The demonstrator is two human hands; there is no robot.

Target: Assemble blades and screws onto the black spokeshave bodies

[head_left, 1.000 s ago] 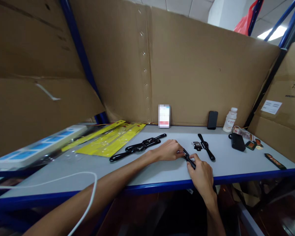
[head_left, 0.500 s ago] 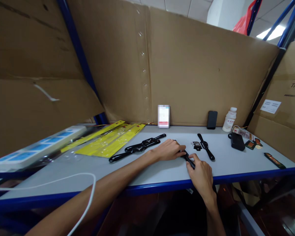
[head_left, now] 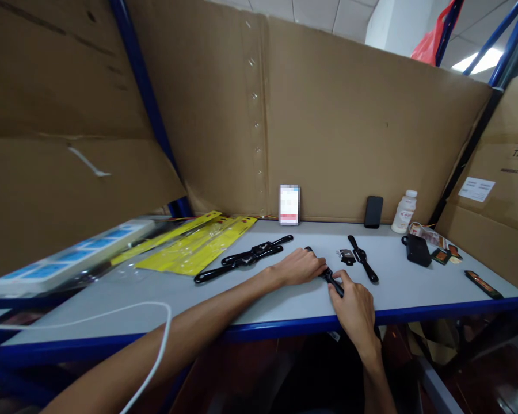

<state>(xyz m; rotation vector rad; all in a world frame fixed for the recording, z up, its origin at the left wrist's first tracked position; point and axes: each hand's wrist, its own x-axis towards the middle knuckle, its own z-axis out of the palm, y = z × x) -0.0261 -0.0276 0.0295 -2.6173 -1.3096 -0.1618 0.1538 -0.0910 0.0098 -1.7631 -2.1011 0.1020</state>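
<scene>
A black spokeshave (head_left: 329, 275) lies slantwise on the table under both hands. My left hand (head_left: 301, 267) is closed over its far part, with the far handle tip showing beyond the knuckles. My right hand (head_left: 352, 298) grips the near handle between thumb and fingers. Small metal parts, a dark plate and silver bits (head_left: 346, 256), lie just right of the spokeshave. Beyond them rests another black spokeshave (head_left: 362, 258). Left of my left hand, two more spokeshaves, a front one (head_left: 237, 264) and a rear one (head_left: 259, 249), lie side by side.
Yellow blister packs (head_left: 198, 244) and a white box with blue labels (head_left: 73, 253) occupy the left side. A lit phone (head_left: 289, 204), a dark phone (head_left: 373, 211) and a bottle (head_left: 404, 211) stand along the cardboard wall (head_left: 328, 126). A black case (head_left: 417, 250) lies at right.
The left fingers have shifted slightly on the spokeshave, and more of its far handle shows. The right hand keeps its grip. The whole view has moved a little.
</scene>
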